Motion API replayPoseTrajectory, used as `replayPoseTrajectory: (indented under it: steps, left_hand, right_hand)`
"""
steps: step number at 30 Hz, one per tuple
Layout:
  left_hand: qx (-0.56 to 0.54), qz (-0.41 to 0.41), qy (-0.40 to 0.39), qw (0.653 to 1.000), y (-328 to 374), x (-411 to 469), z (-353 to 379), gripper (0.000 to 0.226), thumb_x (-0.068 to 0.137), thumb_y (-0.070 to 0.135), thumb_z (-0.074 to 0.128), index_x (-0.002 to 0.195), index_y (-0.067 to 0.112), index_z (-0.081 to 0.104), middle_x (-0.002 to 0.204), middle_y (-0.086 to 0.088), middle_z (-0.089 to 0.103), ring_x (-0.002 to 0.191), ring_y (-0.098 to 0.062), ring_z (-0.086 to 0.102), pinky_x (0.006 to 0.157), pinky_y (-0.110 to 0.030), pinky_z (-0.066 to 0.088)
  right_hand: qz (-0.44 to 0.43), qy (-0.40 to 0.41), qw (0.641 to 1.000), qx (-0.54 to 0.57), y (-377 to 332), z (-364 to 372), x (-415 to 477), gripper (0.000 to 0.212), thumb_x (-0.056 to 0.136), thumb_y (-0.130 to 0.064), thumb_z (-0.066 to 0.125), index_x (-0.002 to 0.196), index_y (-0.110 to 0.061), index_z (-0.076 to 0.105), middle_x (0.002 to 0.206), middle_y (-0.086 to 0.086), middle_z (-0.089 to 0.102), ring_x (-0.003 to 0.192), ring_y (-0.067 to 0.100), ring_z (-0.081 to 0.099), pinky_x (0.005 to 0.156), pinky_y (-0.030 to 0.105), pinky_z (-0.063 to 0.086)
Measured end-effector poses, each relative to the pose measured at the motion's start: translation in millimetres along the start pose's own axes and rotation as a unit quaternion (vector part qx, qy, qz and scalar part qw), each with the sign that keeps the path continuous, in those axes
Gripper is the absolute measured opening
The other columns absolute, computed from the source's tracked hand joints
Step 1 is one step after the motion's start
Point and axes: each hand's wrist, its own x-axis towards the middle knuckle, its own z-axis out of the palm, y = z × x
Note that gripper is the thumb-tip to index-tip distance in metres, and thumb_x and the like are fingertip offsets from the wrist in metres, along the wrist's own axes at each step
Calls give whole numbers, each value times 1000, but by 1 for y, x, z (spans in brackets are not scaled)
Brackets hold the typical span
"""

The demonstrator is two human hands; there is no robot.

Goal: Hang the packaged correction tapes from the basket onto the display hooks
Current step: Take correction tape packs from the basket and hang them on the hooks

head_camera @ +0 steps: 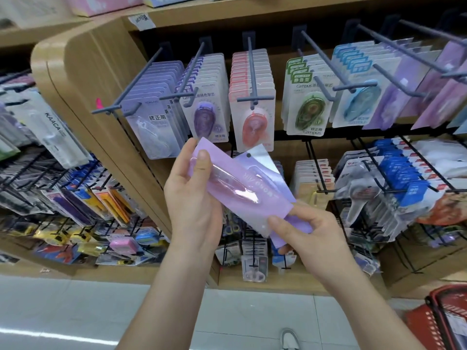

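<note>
My left hand (193, 195) grips a pink-purple packaged correction tape (235, 188) at its upper end, thumb across the front. Behind it lies a second, lilac package (265, 168) with a punched hole near its top corner. My right hand (305, 233) pinches the lower ends of both packages. Both are held tilted in front of the display, below the row of grey display hooks (254, 97) loaded with correction tape cards in purple, red, green and blue. The red basket (444, 322) sits on the floor at the lower right, only partly in view.
Long hooks stick out toward me along the upper row, some bare at the front (394, 44). Lower wire hooks (376, 178) carry more stationery. A wooden shelf end panel (101, 79) stands to the left, with another rack beyond it. A shoe (289, 339) shows on the pale floor.
</note>
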Motion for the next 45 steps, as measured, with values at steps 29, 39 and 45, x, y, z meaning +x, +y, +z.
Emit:
replayPoseTrajectory:
  steps: [29,39,45]
  left_hand:
    - [303,-14,-372,877,-37,-24,15,20,80,2,77,78,21,74,73,9,74,69,-6,67,63,-19,51]
    - [138,-91,-348,923,-72,-50,78,8,89,21,62,83,20,67,74,4,67,72,-14,57,69,-32,44]
    - [115,-107,-322,934,-92,-73,134,18,100,10,53,85,11,64,77,-9,58,73,-21,51,72,-34,42]
  right_hand:
    - [-70,139,984,-89,-3,-25,-10,35,92,-44,54,70,-23,74,70,-11,57,69,7,58,53,23,51]
    - [1,117,973,-199,7,-82,-43,27,63,-49,80,87,-38,77,99,5,65,90,12,63,81,18,48]
    - [-3,155,965,-213,13,-129,-54,28,70,-56,72,73,-29,70,83,-1,61,81,14,59,74,33,51]
